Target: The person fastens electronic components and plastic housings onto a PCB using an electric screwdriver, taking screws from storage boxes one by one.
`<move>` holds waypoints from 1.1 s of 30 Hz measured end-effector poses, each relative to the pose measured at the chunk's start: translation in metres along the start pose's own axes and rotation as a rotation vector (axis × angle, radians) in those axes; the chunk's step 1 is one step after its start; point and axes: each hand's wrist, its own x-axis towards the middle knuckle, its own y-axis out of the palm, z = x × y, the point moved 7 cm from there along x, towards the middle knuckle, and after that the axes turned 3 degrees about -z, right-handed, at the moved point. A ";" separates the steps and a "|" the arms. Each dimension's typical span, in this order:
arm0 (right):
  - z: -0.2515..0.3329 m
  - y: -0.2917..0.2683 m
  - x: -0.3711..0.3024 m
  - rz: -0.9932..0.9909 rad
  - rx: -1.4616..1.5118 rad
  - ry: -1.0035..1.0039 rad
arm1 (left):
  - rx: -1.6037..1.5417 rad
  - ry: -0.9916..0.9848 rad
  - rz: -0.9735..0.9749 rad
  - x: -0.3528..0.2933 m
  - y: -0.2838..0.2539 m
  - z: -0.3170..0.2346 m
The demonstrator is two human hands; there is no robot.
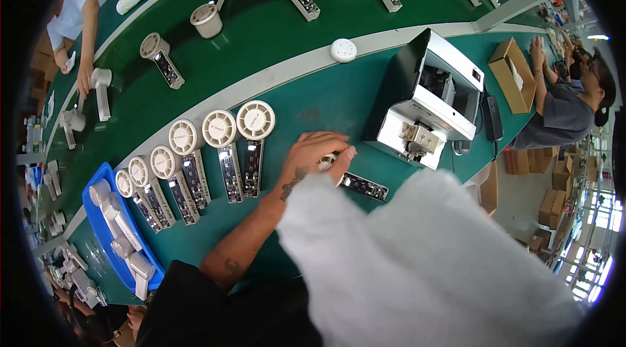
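Presently, the left hand (314,155) is held palm down, low over the green table (319,102), its tattooed forearm extended from the lower left. The round head of a handheld device (362,185) is grasped beneath it, the thumb being laid across; the circuit-board handle is pointed lower right, below the black-and-silver machine (424,109). The right hand cannot be seen, nor its state told; the foreground is covered by a blurred white shape (391,262). Six similar units (197,174) are lined up leftward, beside a blue tray (102,230).
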 end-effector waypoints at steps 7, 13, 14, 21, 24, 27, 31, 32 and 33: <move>0.015 0.004 0.033 -0.109 -0.029 0.016 | -0.361 -0.050 0.066 -0.009 -0.011 0.002; -0.009 0.007 0.088 -0.145 -0.149 -0.009 | -0.500 0.080 0.031 -0.009 -0.010 0.002; -0.018 0.010 0.095 -0.130 -0.200 0.044 | -0.534 0.097 0.021 -0.008 -0.009 0.000; -0.031 0.005 0.074 -0.188 -0.288 0.233 | -0.417 0.115 0.085 -0.005 -0.005 -0.001; -0.025 0.003 0.056 -0.250 -0.207 0.272 | -0.397 0.105 0.083 -0.006 -0.006 0.001; -0.019 0.002 0.049 -0.300 -0.292 0.278 | -0.391 0.070 0.057 -0.008 -0.008 0.001; -0.022 -0.009 0.044 -0.234 -0.250 0.249 | -0.380 0.074 0.067 -0.007 -0.007 0.000; -0.024 -0.010 0.043 -0.236 -0.251 0.250 | -0.381 0.068 0.067 -0.007 -0.006 0.000; -0.026 -0.012 0.041 -0.251 -0.252 0.266 | -0.382 0.063 0.067 -0.006 -0.006 0.000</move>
